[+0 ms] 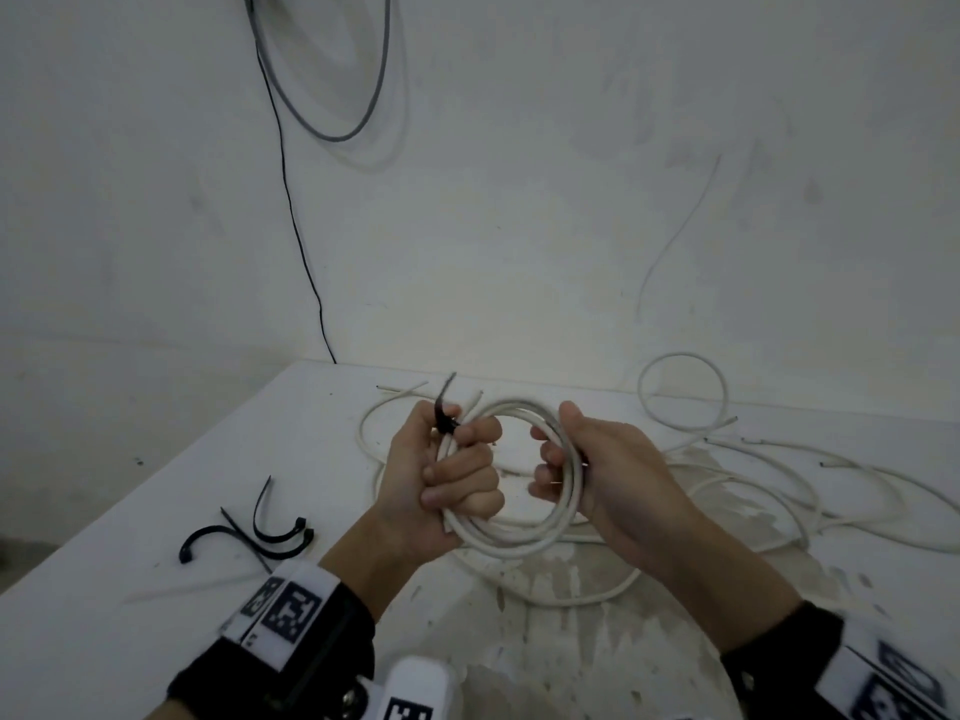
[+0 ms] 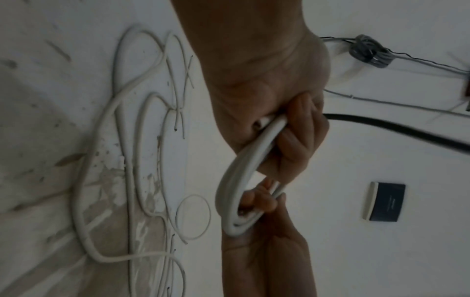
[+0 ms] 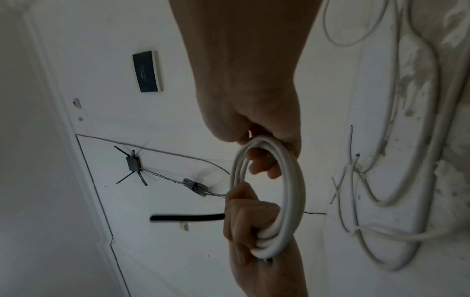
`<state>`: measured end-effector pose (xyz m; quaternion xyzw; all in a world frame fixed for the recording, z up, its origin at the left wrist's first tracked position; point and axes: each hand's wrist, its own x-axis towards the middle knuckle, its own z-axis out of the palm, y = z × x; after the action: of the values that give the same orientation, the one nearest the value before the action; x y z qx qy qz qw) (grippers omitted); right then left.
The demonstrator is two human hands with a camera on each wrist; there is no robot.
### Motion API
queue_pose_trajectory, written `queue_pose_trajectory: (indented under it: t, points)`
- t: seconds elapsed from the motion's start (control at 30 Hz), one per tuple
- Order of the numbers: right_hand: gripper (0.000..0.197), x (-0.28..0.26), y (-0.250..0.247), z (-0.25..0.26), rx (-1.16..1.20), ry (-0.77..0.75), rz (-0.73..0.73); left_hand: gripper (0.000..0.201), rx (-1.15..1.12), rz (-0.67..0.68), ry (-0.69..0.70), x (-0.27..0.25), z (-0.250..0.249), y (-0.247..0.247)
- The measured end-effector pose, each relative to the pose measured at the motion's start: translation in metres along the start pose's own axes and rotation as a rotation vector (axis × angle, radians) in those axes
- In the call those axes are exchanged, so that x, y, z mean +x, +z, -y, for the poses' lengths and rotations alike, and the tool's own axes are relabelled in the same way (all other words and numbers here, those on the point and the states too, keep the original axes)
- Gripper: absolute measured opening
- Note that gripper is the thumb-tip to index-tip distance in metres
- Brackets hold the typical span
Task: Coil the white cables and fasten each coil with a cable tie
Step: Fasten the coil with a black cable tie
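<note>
A coil of white cable (image 1: pixel 519 543) is held above the table between both hands. My left hand (image 1: pixel 457 475) grips its left side with the fingers curled round the strands. A black cable tie (image 1: pixel 445 414) sits on the coil at that hand's thumb, its tail pointing up. My right hand (image 1: pixel 556 459) grips the coil's right side, thumb on top. In the left wrist view the left hand (image 2: pixel 292 136) clasps the coil (image 2: pixel 236 180), and the tie (image 2: pixel 381 126) runs off to the right. The right wrist view shows my right hand (image 3: pixel 262 158) on the coil (image 3: pixel 292 191) and the tie (image 3: pixel 188 218) jutting left.
Three spare black cable ties (image 1: pixel 260 537) lie on the white table (image 1: pixel 130 615) at the left. Loose white cables (image 1: pixel 753 485) sprawl over the right half, with a small loop (image 1: pixel 680 392) by the wall. A grey cable loop (image 1: pixel 322 96) hangs on the wall.
</note>
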<state>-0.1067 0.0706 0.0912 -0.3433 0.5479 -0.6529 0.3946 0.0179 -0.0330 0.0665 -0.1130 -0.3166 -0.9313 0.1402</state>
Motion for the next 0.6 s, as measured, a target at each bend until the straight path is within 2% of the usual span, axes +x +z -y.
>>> queue_pose_trajectory:
  t: [0.07,0.2,0.3,0.4,0.5,0.6]
  points:
    - [0.037,0.003,0.004,-0.002,-0.049,-0.001,-0.085,0.027,0.013,-0.064,-0.039,0.002,-0.001,0.0]
    - [0.041,0.004,0.005,0.003,-0.075,0.045,-0.137,0.037,0.216,-0.365,0.024,0.003,0.003,0.007]
    - [0.048,0.003,0.006,0.006,-0.056,0.095,-0.112,0.042,0.361,-0.464,0.053,0.007,0.004,0.012]
    - [0.047,0.003,0.01,0.005,-0.04,0.049,-0.138,0.046,0.578,-0.568,0.104,0.009,0.007,0.014]
    - [0.048,0.001,0.011,0.002,-0.025,-0.013,-0.112,0.039,0.804,-0.634,0.214,0.011,0.012,0.013]
    - [0.048,-0.001,0.008,-0.004,0.003,-0.034,-0.016,0.037,1.12,-0.689,0.354,0.011,0.01,0.012]
